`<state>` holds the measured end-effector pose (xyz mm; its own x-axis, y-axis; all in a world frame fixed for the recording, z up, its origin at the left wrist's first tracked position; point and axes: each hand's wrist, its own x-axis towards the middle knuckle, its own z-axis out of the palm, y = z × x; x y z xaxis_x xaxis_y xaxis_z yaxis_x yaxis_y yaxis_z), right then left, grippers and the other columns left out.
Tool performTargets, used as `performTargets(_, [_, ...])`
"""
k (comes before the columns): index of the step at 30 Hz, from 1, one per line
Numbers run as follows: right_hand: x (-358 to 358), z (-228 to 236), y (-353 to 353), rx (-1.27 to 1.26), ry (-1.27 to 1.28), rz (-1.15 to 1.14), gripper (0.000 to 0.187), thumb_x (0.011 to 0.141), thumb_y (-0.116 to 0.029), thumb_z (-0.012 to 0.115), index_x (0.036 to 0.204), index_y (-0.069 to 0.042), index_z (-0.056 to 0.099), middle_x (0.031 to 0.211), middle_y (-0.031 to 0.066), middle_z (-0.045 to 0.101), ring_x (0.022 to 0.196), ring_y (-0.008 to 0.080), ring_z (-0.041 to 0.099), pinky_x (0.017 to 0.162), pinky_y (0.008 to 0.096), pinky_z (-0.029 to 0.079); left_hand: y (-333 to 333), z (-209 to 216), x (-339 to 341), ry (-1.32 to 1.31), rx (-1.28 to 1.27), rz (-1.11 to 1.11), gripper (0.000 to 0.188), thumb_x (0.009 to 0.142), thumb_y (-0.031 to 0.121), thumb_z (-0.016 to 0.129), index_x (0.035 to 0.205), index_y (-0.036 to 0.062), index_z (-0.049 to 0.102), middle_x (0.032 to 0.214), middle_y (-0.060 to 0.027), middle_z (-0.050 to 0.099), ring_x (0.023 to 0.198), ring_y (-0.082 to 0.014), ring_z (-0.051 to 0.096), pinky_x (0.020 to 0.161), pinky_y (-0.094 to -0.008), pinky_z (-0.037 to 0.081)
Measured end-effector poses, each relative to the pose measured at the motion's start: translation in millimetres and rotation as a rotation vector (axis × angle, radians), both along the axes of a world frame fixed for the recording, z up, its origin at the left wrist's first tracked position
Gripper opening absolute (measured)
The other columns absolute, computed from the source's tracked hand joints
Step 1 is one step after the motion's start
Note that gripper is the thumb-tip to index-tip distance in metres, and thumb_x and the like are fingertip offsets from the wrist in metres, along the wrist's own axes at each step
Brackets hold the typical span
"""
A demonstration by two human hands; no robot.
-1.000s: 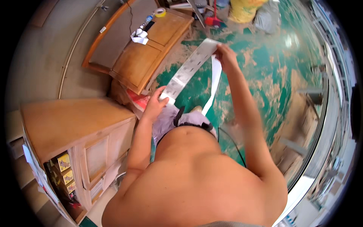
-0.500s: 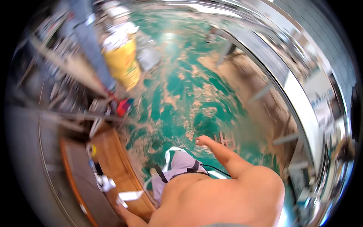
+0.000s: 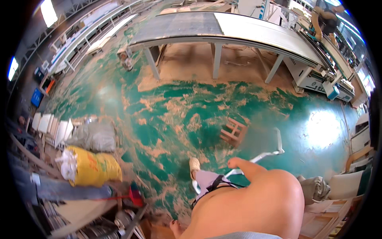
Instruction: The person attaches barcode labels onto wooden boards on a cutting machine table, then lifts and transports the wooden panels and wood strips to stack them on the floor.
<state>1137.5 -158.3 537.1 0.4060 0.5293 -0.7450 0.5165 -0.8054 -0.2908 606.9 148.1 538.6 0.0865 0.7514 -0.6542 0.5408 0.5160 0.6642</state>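
Observation:
My left hand [image 3: 175,228] hangs low at my left side, near the bottom edge. Its fingertips look slightly apart, and no object shows in it; the lower part is cut off by my body. My right hand [image 3: 234,162] is held in front of my right side with the fingers curled in, and nothing sticks out of it. Nearest to it on the floor are a small wooden stool [image 3: 234,130] and a bent white strip [image 3: 268,154]. One shoe [image 3: 194,165] shows beyond my light purple trousers [image 3: 205,180].
Sawdust lies over the green floor [image 3: 175,133]. A long work table [image 3: 179,38] spans the far side, with a machine [image 3: 330,88] at its right end. At left are a yellow sack [image 3: 93,167], a grey sack [image 3: 95,136] and a red dustpan-like thing [image 3: 135,195]. Wooden frames [image 3: 328,217] stand at right.
My view has swung to the right, bringing the long table across the far side. My left hand has come away from the white piece by the brown wooden furniture.

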Motion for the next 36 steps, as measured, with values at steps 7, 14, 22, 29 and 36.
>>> performTargets(7, [146, 40, 122, 0.408, -0.124, -0.357, 0.034, 0.085, -0.033, 0.058, 0.108, -0.011, 0.068, 0.103, 0.0136, 0.07, 0.1, 0.0345, 0.065, 0.087, 0.0439, 0.051, 247, 1, 241, -0.055, -0.103, -0.562, 0.034, 0.084, 0.014, 0.066, 0.113, -0.0017, 0.061, 0.094, -0.0112, 0.065, 0.079, -0.018, 0.062, 0.065, -0.033, 0.051])
performTargets(14, [271, 99, 187, 0.515, -0.267, -0.777, 0.03, 0.086, -0.033, 0.059, 0.106, -0.013, 0.068, 0.106, 0.0145, 0.069, 0.099, 0.0355, 0.064, 0.087, 0.0438, 0.051, 418, 37, 514, -0.319, 0.39, -0.578, 0.032, 0.087, 0.006, 0.058, 0.118, -0.002, 0.058, 0.09, -0.0051, 0.059, 0.076, -0.0136, 0.053, 0.068, -0.0282, 0.047])
performTargets(22, [234, 32, 143, 0.082, -0.386, -0.971, 0.029, 0.086, -0.033, 0.051, 0.093, -0.013, 0.071, 0.097, 0.0151, 0.07, 0.09, 0.0355, 0.067, 0.08, 0.047, 0.053, 537, -14, 704, -0.167, 0.043, -0.825, 0.014, 0.081, 0.004, 0.058, 0.095, 0.0037, 0.06, 0.064, -0.0014, 0.052, 0.055, -0.0133, 0.05, 0.049, -0.0281, 0.04])
performTargets(29, [228, 30, 192, -0.145, -0.13, -1.527, 0.041, 0.079, -0.036, 0.06, 0.107, -0.008, 0.071, 0.106, 0.0153, 0.07, 0.097, 0.0337, 0.067, 0.085, 0.0416, 0.053, 542, 14, 1005, -0.292, -0.038, -1.194, 0.02, 0.087, 0.005, 0.058, 0.107, 0.0031, 0.061, 0.082, -0.005, 0.06, 0.069, -0.0143, 0.054, 0.061, -0.0299, 0.045])
performTargets(36, [389, 28, 269, 0.189, -0.127, -1.61, 0.035, 0.08, -0.03, 0.063, 0.106, -0.008, 0.071, 0.093, 0.012, 0.071, 0.087, 0.0249, 0.067, 0.08, 0.0387, 0.053, 465, 80, 1312, -0.406, 0.092, -1.401, 0.03, 0.09, 0.012, 0.059, 0.119, 0.0053, 0.06, 0.098, -0.0039, 0.061, 0.079, -0.0119, 0.055, 0.068, -0.0296, 0.047])
